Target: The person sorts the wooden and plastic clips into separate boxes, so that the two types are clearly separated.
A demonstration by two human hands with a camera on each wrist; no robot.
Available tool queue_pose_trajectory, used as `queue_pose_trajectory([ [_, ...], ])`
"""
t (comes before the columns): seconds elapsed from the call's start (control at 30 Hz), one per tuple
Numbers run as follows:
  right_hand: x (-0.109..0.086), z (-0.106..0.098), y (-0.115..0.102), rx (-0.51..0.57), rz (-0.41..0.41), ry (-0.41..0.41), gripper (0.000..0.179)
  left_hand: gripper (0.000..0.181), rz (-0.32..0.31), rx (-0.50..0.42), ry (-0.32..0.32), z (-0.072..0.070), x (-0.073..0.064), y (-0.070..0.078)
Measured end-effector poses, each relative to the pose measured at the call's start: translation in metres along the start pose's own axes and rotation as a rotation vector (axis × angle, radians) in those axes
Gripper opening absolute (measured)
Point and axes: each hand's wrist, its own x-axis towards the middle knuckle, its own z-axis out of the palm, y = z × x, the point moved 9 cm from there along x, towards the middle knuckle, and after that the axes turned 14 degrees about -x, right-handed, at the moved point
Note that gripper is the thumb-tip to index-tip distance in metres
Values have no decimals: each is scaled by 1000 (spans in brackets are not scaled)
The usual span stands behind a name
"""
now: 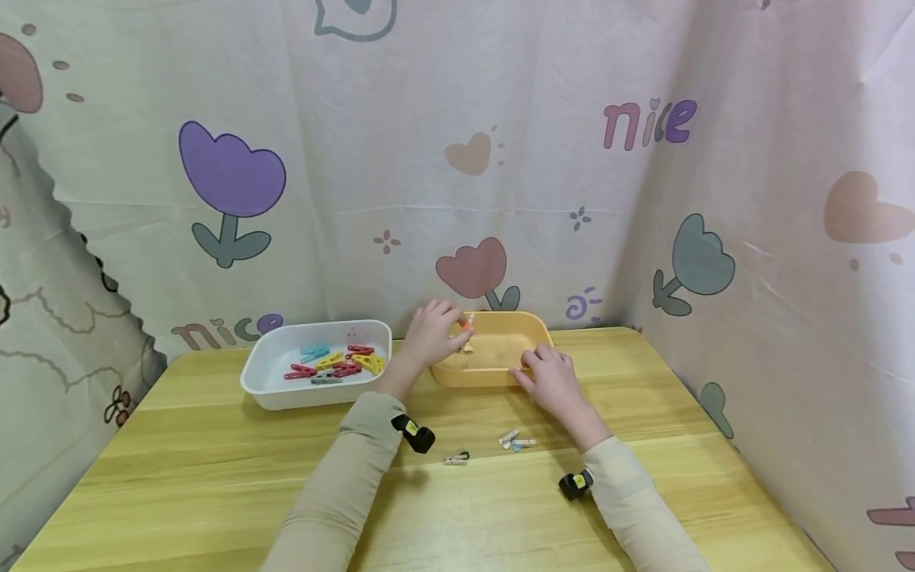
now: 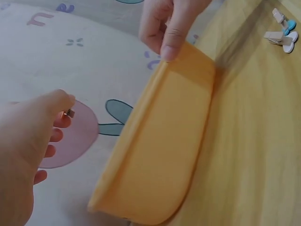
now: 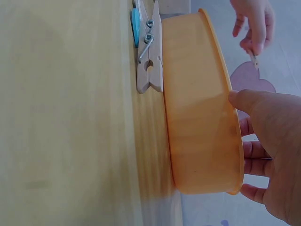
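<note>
Over the left end of an orange plastic tray point(image 1: 475, 377), my left hand point(image 1: 431, 332) pinches a small wooden clothespin point(image 3: 254, 60) between thumb and fingers. An orange piece shows on this clothespin in the head view; the fingers hide much of it. A small pale piece point(image 1: 468, 348) shows inside the tray below that hand. My right hand point(image 1: 554, 377) grips the tray's near rim toward the right, thumb outside and fingers over the inside. Closer to me on the table lie several small wooden clothespins point(image 1: 525, 443), some with blue or white decorations.
Left of the orange tray stands a white tray point(image 1: 260, 389) holding red, yellow, blue and grey clothespins point(image 1: 346, 369). A printed cloth point(image 1: 400, 159) hangs right behind the wooden table point(image 1: 179, 477). One small clothespin point(image 1: 455, 460) lies apart, near my left wrist.
</note>
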Motion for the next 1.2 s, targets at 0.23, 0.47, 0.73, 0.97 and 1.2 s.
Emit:
queue_pose_trajectory([
  [0.23, 0, 0, -1, -9, -4, 12, 29, 24, -87, 6, -3, 18, 2, -8],
  [0.47, 0, 1, 0, -8, -3, 25, 28, 25, -164, 11, 21, 28, 5, -13],
  [0.73, 1, 1, 0, -10, -6, 17, 29, 25, -212, 5, 53, 36, 8, -16],
  [0.97, 2, 2, 0, -10, -5, 10, 29, 26, -237, 12, 86, 40, 9, -18],
  [1.2, 2, 4, 1, -16, 2, -2, 29, 28, -253, 12, 98, 42, 9, -20],
])
